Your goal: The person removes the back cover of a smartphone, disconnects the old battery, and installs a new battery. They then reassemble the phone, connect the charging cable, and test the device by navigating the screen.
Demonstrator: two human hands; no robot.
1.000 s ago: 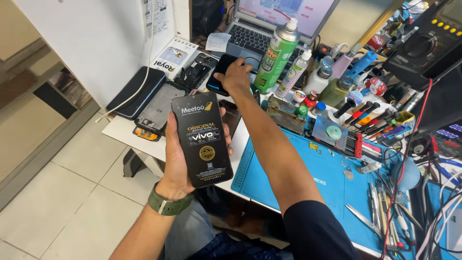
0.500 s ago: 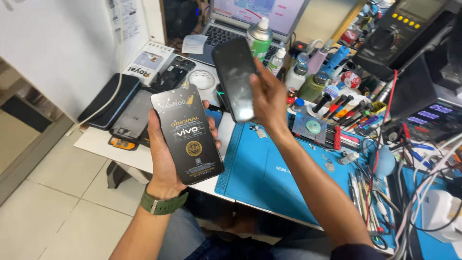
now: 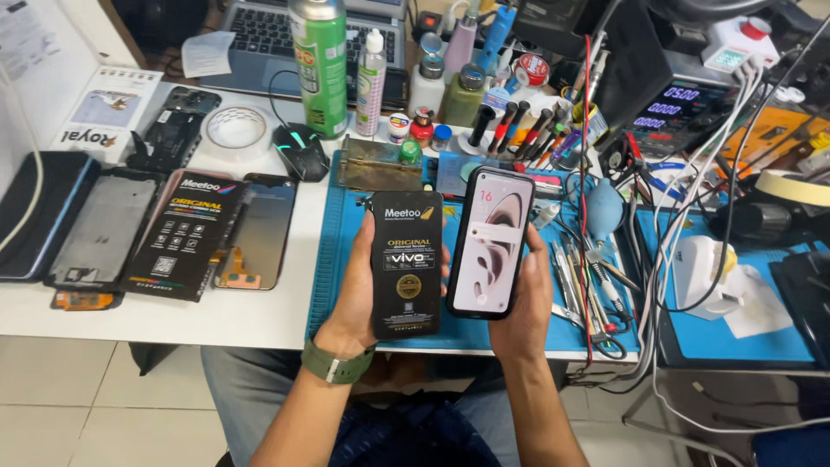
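The left hand (image 3: 359, 298) gripped a black screen pack (image 3: 406, 264), unopened as far as could be judged, upright over the desk's front edge. The right hand (image 3: 527, 303) clasped a phone (image 3: 489, 242) just beside it, its display lit. Both were held above the blue mat (image 3: 346, 216). A second pack (image 3: 186, 233) and a bare screen (image 3: 259, 229) lay at the desk's left end. Fitting appeared not yet begun.

Bright even indoor light, soft shadows, sharp focus, slight wide-angle edge distortion
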